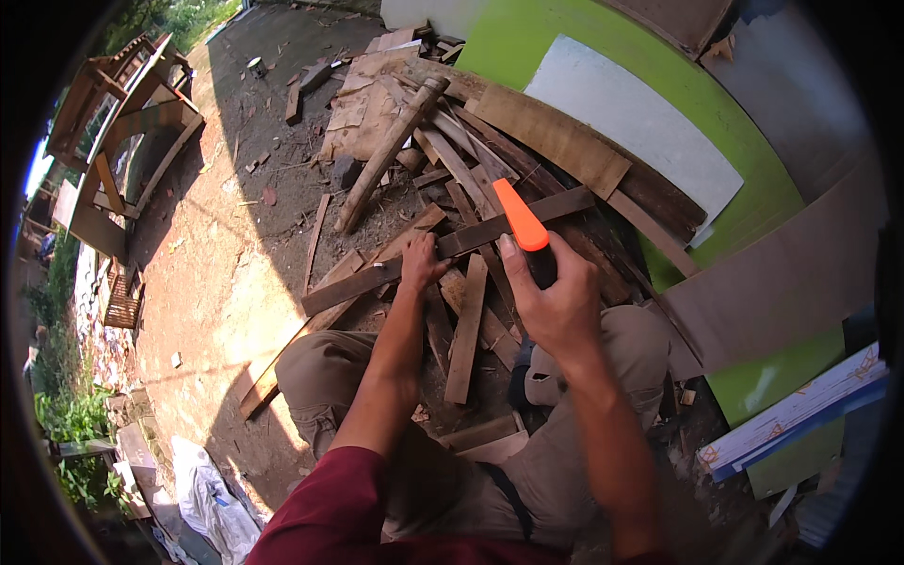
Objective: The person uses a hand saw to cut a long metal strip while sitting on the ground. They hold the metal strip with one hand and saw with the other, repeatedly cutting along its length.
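Observation:
My left hand (423,263) is closed round a long, narrow dark wooden plank (353,284), which lies slantwise over the other boards in front of my knees. In my right fist is a tool with an orange, tapering end and a black part (524,221). Its orange end points up and away from me, crossing in front of the plank. My fingers hide the rest, so its exact kind cannot be told. Under the plank, several loose boards (466,330) lie crisscross between my knees.
A thick wooden post (391,155) lies beyond the plank. Boards and a plywood piece (551,141) are stacked at the far right, beside a green panel (612,52) with a white sheet on it. A wooden frame structure (113,160) stands at left; a white plastic sheet (212,504) lies at near left.

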A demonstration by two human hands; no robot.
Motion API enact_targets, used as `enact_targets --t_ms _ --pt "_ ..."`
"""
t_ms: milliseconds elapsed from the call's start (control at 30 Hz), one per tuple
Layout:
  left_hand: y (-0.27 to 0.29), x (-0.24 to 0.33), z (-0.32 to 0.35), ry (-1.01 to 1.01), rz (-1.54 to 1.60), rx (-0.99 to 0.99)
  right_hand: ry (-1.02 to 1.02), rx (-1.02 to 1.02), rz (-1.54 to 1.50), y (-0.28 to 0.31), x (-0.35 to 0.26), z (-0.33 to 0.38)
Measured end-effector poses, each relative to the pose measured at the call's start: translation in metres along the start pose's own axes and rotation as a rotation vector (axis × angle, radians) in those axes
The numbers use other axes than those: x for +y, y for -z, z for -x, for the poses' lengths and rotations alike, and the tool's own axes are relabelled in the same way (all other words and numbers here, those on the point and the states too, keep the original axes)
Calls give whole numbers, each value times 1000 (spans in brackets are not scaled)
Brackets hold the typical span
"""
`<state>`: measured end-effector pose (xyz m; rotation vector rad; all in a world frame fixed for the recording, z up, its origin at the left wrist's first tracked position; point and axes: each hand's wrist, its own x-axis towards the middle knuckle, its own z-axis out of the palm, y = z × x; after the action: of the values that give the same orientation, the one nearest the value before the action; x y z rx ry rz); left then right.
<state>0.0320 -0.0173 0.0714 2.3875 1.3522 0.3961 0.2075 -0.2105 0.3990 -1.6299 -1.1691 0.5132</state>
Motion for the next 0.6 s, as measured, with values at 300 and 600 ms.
enact_targets --t_ms 300,600 --pt "-41 -17 -5 121 85 -4 -177 -226 171 -28 32 9" --pt "-36 -20 -13 48 126 102 -230 -307 210 -43 34 2"
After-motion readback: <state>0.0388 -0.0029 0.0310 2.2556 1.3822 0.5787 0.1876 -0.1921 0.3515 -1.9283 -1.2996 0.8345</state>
